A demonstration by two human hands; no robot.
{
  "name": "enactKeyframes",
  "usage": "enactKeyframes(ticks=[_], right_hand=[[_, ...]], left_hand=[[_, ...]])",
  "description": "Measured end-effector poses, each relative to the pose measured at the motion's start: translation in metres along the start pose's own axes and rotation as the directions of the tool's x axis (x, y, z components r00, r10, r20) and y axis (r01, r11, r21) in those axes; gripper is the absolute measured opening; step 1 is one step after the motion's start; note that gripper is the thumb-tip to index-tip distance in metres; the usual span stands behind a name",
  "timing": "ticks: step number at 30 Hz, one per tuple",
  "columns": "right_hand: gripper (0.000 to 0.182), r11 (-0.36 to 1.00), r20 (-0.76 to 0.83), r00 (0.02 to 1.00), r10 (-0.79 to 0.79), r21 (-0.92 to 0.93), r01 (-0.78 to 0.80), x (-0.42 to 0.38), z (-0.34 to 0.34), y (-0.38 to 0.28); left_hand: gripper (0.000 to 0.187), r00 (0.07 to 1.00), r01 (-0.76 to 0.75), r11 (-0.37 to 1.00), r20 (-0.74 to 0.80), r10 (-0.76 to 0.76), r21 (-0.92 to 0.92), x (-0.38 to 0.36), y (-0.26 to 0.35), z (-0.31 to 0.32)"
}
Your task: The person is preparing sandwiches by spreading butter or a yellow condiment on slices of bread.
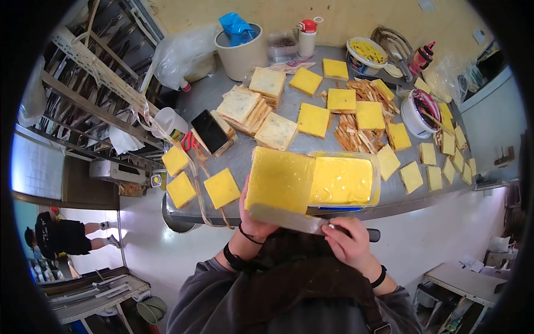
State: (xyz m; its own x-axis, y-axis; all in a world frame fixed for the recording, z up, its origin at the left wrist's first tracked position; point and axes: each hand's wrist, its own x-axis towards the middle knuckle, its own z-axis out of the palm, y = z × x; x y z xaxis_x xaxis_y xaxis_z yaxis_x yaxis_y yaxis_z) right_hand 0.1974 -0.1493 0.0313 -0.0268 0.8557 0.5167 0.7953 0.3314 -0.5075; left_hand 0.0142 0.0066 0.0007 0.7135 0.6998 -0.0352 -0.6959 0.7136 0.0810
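My left hand (255,225) is closed around the near left side of a square bread slice (281,173), lifted above the table's front edge. A smooth yellow spread coats its top. My right hand (350,242) grips a spreading spatula (289,219), whose broad metal blade lies along the slice's near edge. Right beside the slice, a clear plastic tub (376,177) holds glossy yellow spread (342,179). Several more yellow-coated squares, such as one (313,119) behind the slice, lie about the metal table.
Stacked bread slices (239,106) and a black phone (210,131) stand back left. Trimmed crust strips (356,133) lie under some yellow squares. A white tub of dark red filling (418,114) is at right. Behind stand a bucket (241,55) and a bottle (307,42). Another person (61,235) is far left.
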Motion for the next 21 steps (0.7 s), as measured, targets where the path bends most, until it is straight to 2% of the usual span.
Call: enactKeyframes(ticks=[4,7,11,16,19,21], right_hand=[[0.033,1.000,-0.023,1.000,-0.017,0.014,0.018,0.012,0.001,-0.001],[0.034,0.995,0.000,0.998,-0.067,-0.073,0.067,0.021,0.003,0.005],[0.036,0.984,-0.063,0.994,-0.087,-0.161,0.076,0.035,0.002,0.023],[0.031,0.962,-0.183,0.983,0.018,-0.265,-0.067,0.056,-0.008,0.045],[0.031,0.954,-0.243,0.966,0.089,-0.259,-0.153,0.066,-0.015,0.049],[0.031,0.962,-0.232,0.971,0.053,-0.248,-0.112,0.064,-0.017,0.040]], left_hand=[[0.054,0.998,-0.011,0.998,-0.064,0.015,0.054,0.003,-0.002,0.008],[0.055,0.999,0.004,0.999,-0.040,-0.005,-0.032,0.002,-0.008,0.017],[0.056,0.997,0.065,0.997,-0.040,-0.066,-0.038,0.002,-0.007,0.014],[0.059,0.989,0.142,0.979,0.065,-0.134,-0.146,0.000,-0.010,0.014],[0.062,0.989,0.149,0.988,0.004,-0.149,-0.052,0.000,-0.010,0.029],[0.063,0.989,0.150,0.987,-0.003,-0.150,-0.056,0.000,-0.008,0.023]])
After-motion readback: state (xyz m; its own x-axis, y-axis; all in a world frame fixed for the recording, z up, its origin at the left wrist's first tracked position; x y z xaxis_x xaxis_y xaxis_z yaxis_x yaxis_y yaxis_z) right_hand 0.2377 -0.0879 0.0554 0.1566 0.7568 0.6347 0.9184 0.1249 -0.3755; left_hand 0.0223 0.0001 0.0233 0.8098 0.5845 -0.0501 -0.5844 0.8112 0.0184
